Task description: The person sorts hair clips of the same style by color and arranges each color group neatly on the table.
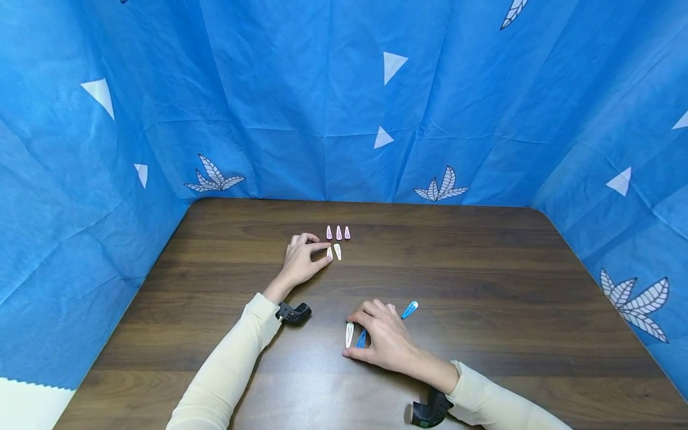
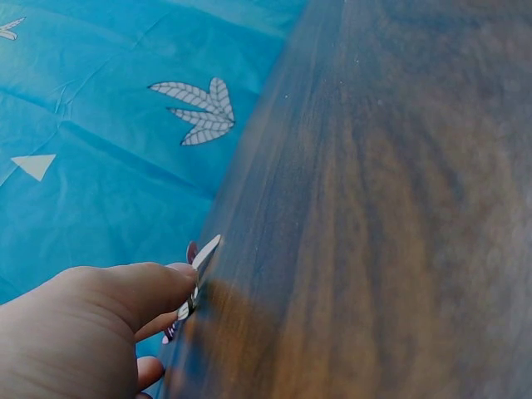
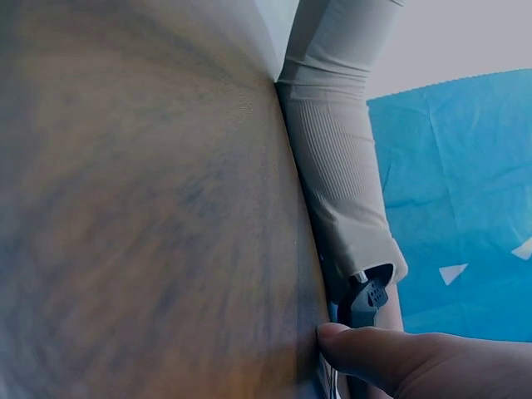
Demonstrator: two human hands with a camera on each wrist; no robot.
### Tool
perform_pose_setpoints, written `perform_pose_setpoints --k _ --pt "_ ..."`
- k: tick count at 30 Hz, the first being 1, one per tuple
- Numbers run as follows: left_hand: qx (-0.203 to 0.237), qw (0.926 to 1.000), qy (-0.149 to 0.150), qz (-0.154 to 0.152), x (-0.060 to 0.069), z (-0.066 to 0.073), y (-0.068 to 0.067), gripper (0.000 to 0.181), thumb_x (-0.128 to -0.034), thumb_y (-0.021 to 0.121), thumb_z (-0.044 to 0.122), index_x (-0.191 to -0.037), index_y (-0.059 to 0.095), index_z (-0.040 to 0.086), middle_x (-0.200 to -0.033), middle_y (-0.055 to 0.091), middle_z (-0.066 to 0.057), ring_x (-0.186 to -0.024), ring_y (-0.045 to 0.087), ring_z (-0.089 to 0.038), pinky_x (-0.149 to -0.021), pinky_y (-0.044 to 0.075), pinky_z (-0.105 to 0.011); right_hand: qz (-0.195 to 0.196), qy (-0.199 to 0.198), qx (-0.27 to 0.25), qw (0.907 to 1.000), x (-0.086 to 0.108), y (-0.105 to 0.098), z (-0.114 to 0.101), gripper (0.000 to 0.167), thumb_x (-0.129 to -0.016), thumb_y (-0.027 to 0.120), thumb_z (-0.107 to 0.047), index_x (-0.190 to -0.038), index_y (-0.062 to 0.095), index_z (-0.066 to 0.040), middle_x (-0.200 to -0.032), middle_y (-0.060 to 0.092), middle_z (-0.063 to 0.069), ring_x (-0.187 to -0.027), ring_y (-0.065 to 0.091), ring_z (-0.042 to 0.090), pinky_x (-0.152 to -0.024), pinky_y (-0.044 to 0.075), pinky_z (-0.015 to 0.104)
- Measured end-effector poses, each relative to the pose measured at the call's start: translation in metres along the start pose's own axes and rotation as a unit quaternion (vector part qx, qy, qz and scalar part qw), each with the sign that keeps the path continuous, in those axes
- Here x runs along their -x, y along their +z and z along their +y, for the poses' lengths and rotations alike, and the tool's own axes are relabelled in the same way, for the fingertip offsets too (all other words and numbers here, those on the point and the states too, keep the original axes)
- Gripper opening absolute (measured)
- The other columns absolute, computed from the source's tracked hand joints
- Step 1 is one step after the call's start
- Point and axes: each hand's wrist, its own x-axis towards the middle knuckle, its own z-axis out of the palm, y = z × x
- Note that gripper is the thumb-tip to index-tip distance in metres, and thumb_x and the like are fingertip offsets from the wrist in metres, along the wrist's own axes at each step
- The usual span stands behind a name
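My left hand (image 1: pixel 302 260) pinches a white snap hair clip (image 1: pixel 329 254) by its two ends, thumb at the near end and index finger at the far end. Just right of it lies a second white hair clip (image 1: pixel 337 252). Closer to me, my right hand (image 1: pixel 384 334) holds another white hair clip (image 1: pixel 349 335) between thumb and index finger. Under that hand a blue hair clip (image 1: pixel 362 338) is partly covered, and a second blue hair clip (image 1: pixel 410 309) lies beyond the knuckles. The left wrist view shows the left thumb (image 2: pixel 158 287) against a white clip.
Three pink hair clips, among them a middle pink clip (image 1: pixel 338 233), stand in a row beyond the left hand. All lie on a dark wooden table (image 1: pixel 510 286). Blue patterned cloth (image 1: pixel 322 89) hangs around its back and sides. Each wrist wears a black device (image 1: pixel 294 313).
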Motion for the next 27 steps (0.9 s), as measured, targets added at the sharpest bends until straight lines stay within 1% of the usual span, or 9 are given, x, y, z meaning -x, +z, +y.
perform_pose_setpoints --k 10,14,19,23,27 --pt "0.003 1.0 0.007 0.003 0.0 0.0 -0.002 0.038 -0.0836 0.073 0.031 -0.117 0.073 0.014 -0.122 0.059 -0.01 -0.114 0.046 -0.032 -0.092 0.037 -0.049 0.005 -0.002 -0.004 1.0 -0.001 0.001 0.001 0.048 -0.065 0.084 -0.051 -0.101 0.072 -0.022 -0.094 0.061 -0.011 -0.088 0.051 0.009 -0.071 0.032 0.024" --pt "0.005 0.9999 0.01 0.004 0.0 0.0 -0.002 0.038 -0.0831 0.074 0.03 -0.117 0.073 0.013 -0.123 0.061 -0.009 -0.114 0.047 -0.032 -0.091 0.037 -0.049 0.001 0.003 -0.015 0.9999 -0.002 0.0 0.001 0.048 -0.065 0.084 -0.051 -0.101 0.073 -0.021 -0.093 0.063 -0.011 -0.088 0.051 0.008 -0.072 0.033 0.024" --pt "0.007 0.9999 0.01 0.006 0.0 0.0 -0.001 0.038 -0.0828 0.075 0.029 -0.117 0.073 0.012 -0.122 0.062 -0.008 -0.114 0.047 -0.032 -0.091 0.037 -0.048 -0.002 0.014 -0.04 0.9991 -0.004 -0.004 0.001 0.048 -0.065 0.086 -0.048 -0.101 0.073 -0.02 -0.092 0.067 -0.011 -0.087 0.053 0.007 -0.074 0.035 0.026" --pt "0.011 0.9999 0.007 0.003 0.0 0.0 -0.001 0.038 -0.083 0.075 0.028 -0.117 0.072 0.011 -0.122 0.062 -0.008 -0.115 0.047 -0.032 -0.093 0.036 -0.049 0.004 0.016 -0.062 0.998 -0.007 -0.009 0.004 0.047 -0.064 0.088 -0.042 -0.101 0.073 -0.018 -0.092 0.068 -0.01 -0.086 0.054 0.007 -0.074 0.037 0.027" --pt "0.015 0.9999 0.005 -0.002 0.0 0.001 -0.001 0.038 -0.0836 0.074 0.027 -0.117 0.072 0.011 -0.123 0.062 -0.008 -0.116 0.046 -0.031 -0.095 0.035 -0.049 0.003 0.025 -0.092 0.9955 -0.013 -0.017 0.01 0.047 -0.066 0.088 -0.036 -0.106 0.073 -0.015 -0.093 0.069 -0.009 -0.085 0.056 0.008 -0.074 0.039 0.028"
